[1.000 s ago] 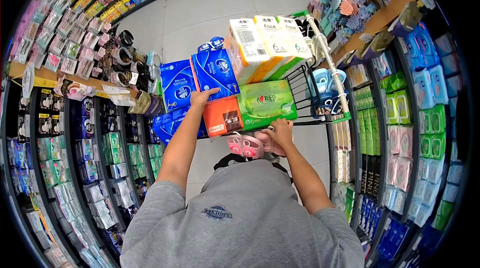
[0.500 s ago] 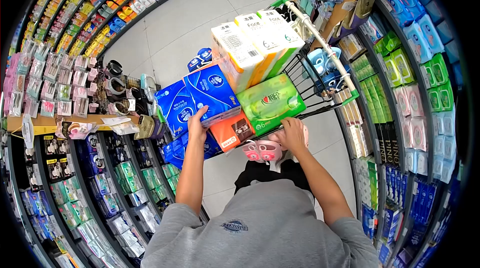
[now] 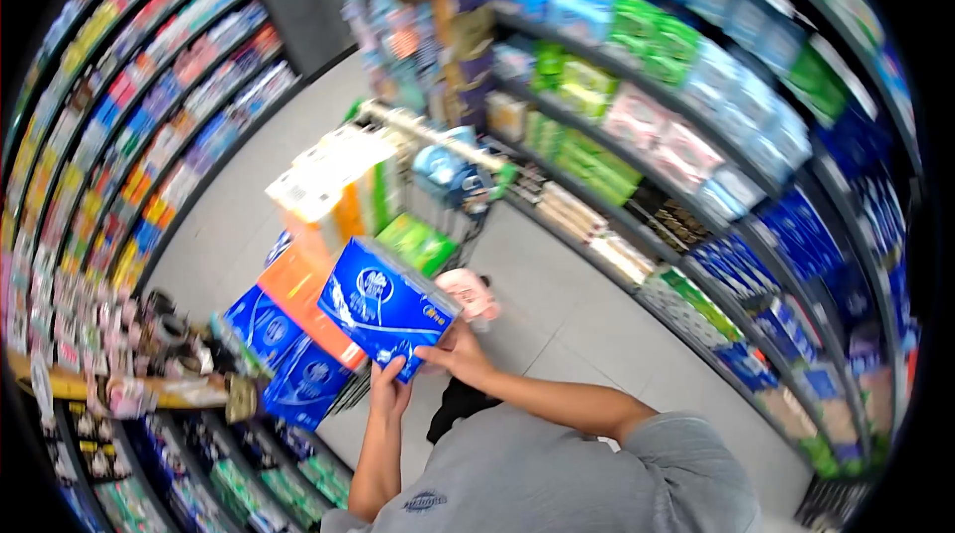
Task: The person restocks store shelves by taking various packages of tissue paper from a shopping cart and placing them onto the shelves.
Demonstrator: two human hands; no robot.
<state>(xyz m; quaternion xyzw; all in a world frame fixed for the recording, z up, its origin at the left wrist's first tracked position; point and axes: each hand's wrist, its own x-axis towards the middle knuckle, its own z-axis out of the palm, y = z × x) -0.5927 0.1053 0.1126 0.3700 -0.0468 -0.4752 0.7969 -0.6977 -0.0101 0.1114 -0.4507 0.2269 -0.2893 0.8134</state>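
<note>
Both hands hold a blue tissue pack (image 3: 376, 302) by its near end, tilted above the shopping cart. My left hand (image 3: 390, 389) grips its lower left corner, with the thumb on the blue face. At the lower right edge my right hand (image 3: 458, 354) is closed on the same pack. Under and beside it lie an orange pack (image 3: 298, 284) and more blue tissue packs (image 3: 310, 379). A green tissue pack (image 3: 418, 243) shows partly behind the held one. Tall white tissue packs (image 3: 333, 175) stand at the cart's far side.
The cart's pale handle (image 3: 438, 135) with green ends is at the far right of the load. Stocked shelves (image 3: 637, 105) run along the right, and others (image 3: 149, 145) curve round the left. A rack of small hanging goods (image 3: 90, 324) stands at left. Grey tiled floor (image 3: 557, 304) shows between.
A blue pack is now lifted off the load. My right hand has left the cart edge by the green pack and joined my left on it. The view has turned right and blurred.
</note>
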